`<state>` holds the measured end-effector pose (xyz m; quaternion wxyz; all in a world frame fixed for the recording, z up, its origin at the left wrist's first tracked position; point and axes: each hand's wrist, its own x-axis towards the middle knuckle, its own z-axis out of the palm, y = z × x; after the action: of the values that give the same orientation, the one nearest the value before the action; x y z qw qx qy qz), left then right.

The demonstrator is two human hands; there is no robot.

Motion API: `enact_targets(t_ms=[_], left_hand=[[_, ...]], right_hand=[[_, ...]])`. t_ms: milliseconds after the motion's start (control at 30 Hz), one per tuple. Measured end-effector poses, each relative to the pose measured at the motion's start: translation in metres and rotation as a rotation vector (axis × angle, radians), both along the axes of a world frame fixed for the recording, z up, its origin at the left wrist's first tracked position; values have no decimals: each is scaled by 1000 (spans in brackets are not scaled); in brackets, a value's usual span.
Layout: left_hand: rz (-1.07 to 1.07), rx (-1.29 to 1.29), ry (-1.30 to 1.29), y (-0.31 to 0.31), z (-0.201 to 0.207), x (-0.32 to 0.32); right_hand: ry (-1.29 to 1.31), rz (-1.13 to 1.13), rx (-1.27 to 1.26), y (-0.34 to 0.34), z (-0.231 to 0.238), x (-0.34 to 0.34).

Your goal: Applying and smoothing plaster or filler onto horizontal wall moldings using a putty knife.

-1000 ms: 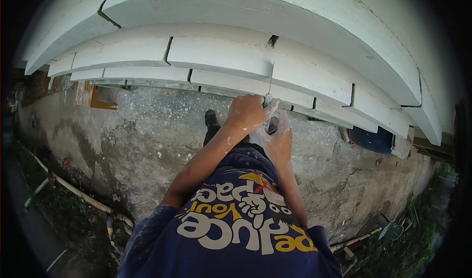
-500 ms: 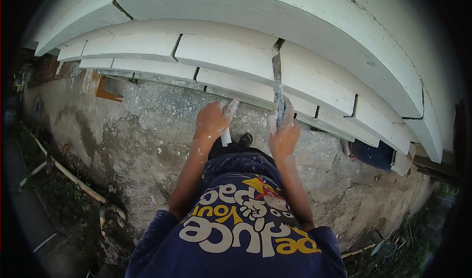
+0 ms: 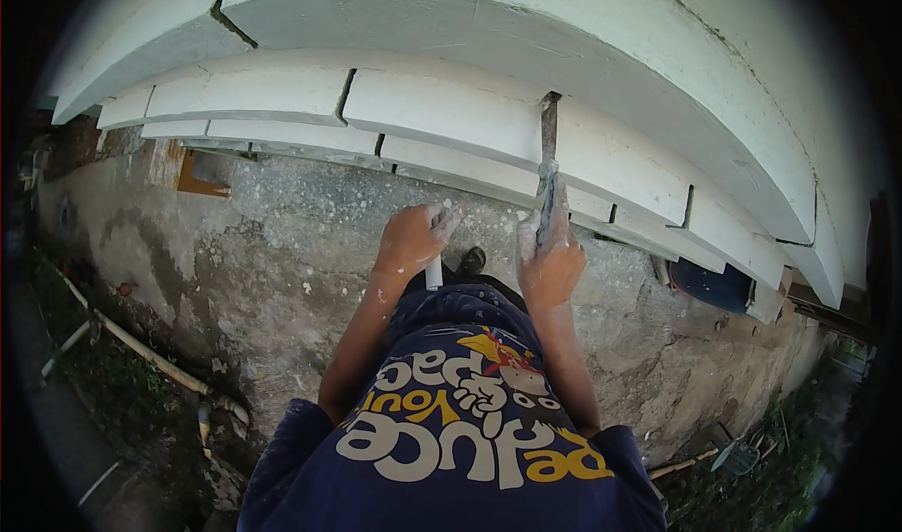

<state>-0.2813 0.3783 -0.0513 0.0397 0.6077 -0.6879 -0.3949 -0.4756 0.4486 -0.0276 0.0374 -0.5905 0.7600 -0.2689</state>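
My right hand [image 3: 550, 264] is closed round the plaster-smeared handle of a narrow-bladed scraper [image 3: 550, 133]. The blade points away from me, across the face of a white block [image 3: 451, 101], and ends at a dark spot under the upper course. I cannot tell how far the tip sits in a joint there. My left hand [image 3: 409, 241] is closed too, with white smears on its fingers. Out of its lower side sticks a smooth white piece [image 3: 433, 274], like a handle or tube; its other end is hidden by the fingers.
White blocks form stepped, overhanging courses, with dark joints [image 3: 347, 95] between them. Beneath is a stained, white-spattered concrete surface [image 3: 310, 241]. My shoe [image 3: 472, 261] shows below my hands. Pale pipes [image 3: 141, 344] run at the left; a dark blue rounded object [image 3: 709, 288] is at the right.
My right hand and the scraper have shifted slightly right, and the blade now stands more upright. My left hand is a little lower, still closed. The whole view has moved slightly.
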Motion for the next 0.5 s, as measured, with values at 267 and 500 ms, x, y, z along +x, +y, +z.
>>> enact_targets(t_ms=[267,500], left_hand=[[-141,-43,83,-35,7,14],[-174,-79,209,-57,2,24]], right_hand=[[70,-95,162,-14,16,28],[153,-103,185,-16,-5,17]])
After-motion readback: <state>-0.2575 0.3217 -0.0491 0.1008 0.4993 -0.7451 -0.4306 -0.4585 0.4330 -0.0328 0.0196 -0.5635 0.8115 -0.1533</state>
